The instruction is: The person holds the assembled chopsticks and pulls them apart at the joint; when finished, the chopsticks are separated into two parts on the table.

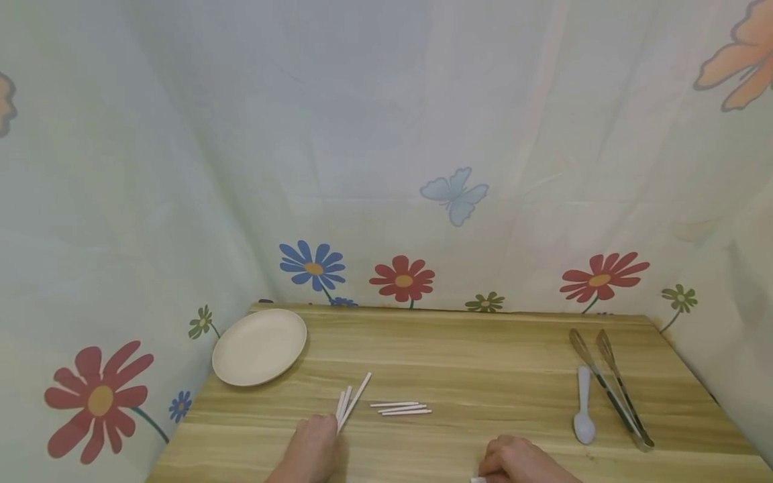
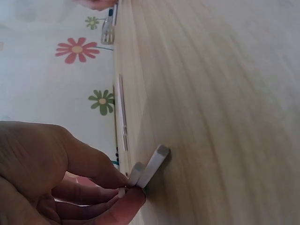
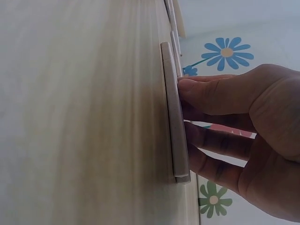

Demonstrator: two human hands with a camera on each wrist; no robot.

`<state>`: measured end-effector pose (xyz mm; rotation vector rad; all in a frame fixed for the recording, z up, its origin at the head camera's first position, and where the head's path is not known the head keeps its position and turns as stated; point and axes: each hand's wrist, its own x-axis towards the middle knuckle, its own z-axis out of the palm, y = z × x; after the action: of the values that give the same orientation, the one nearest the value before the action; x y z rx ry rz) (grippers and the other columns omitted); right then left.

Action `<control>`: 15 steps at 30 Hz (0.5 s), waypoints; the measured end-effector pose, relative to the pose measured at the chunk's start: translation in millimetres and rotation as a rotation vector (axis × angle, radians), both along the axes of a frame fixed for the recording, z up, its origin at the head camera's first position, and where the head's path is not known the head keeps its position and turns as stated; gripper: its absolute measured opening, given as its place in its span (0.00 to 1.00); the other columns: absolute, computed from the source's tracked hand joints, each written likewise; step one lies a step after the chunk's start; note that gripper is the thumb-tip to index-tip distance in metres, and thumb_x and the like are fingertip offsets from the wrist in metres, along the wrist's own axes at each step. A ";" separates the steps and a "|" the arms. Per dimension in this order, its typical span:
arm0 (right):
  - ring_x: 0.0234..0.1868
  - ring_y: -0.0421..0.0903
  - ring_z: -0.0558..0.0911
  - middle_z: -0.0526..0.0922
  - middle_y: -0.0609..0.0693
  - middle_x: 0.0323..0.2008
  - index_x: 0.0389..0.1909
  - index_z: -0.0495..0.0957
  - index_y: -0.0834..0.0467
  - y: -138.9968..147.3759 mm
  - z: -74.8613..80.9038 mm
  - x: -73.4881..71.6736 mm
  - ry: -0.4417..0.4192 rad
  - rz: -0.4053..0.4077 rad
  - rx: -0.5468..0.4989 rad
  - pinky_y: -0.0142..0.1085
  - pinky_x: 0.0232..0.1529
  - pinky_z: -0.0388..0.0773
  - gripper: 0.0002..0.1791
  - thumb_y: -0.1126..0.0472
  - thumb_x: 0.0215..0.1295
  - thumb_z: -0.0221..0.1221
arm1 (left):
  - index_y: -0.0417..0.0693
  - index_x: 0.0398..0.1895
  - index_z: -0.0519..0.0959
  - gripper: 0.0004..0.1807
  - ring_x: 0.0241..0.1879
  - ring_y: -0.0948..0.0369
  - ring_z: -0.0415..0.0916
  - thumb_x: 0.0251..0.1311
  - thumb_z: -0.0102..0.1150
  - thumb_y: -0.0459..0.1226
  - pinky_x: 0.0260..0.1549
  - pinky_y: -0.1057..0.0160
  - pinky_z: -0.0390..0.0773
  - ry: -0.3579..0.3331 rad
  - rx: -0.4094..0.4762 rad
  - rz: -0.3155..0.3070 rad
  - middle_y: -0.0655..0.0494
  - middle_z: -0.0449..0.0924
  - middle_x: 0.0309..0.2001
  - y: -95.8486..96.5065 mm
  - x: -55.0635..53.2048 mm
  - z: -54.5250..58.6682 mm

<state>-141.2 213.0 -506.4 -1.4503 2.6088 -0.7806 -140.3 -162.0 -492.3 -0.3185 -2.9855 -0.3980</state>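
Note:
Several slim white sticks (image 1: 353,401) fan out from my left hand (image 1: 311,446), which pinches them at one end just above the table. In the left wrist view, the thumb and fingertips of the left hand (image 2: 93,180) meet around the blunt-ended sticks (image 2: 154,165). My right hand (image 1: 519,459) is low at the front of the table, its fingers curled over a pale piece. Seen from the right wrist, the right hand (image 3: 234,126) holds long white sticks (image 3: 174,112) against the tabletop. Between the hands lie three more white sticks (image 1: 401,408), roughly side by side.
A round cream plate (image 1: 260,347) stands at the table's back left. On the right lie a pale spoon (image 1: 583,406) and long metal tongs (image 1: 619,392). A flower-printed curtain (image 1: 374,201) hangs around the wooden table (image 1: 471,362) at the back and sides.

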 end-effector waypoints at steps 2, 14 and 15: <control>0.30 0.23 0.70 0.78 0.32 0.26 0.30 0.87 0.49 0.2 -0.1 0.4 0.000 0.000 -0.008 0.18 0.29 0.66 0.03 0.59 0.61 0.65 | 0.41 0.18 0.72 0.07 0.16 0.52 0.70 0.36 0.59 0.24 0.15 0.56 0.71 -0.029 0.009 0.010 0.49 0.71 0.16 -0.2 0.4 1.2; 0.30 0.24 0.71 0.80 0.33 0.26 0.32 0.87 0.51 0.1 2.3 -0.1 -0.029 -0.004 -0.007 0.17 0.28 0.67 0.03 0.61 0.60 0.65 | 0.43 0.18 0.71 0.08 0.15 0.57 0.69 0.41 0.60 0.26 0.12 0.62 0.69 -0.052 0.015 -0.024 0.54 0.69 0.15 -2.8 -2.8 7.4; 0.30 0.24 0.71 0.80 0.33 0.26 0.32 0.87 0.51 0.0 2.7 -0.4 -0.034 -0.004 -0.005 0.18 0.28 0.67 0.03 0.61 0.60 0.65 | 0.44 0.18 0.71 0.08 0.15 0.57 0.69 0.41 0.60 0.26 0.13 0.62 0.69 -0.047 0.015 -0.028 0.54 0.69 0.15 -2.6 -3.4 6.8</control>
<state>-141.6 213.0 -503.7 -1.4213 2.5875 -0.8059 -143.7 -164.6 -485.5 -0.3551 -3.0250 -0.4365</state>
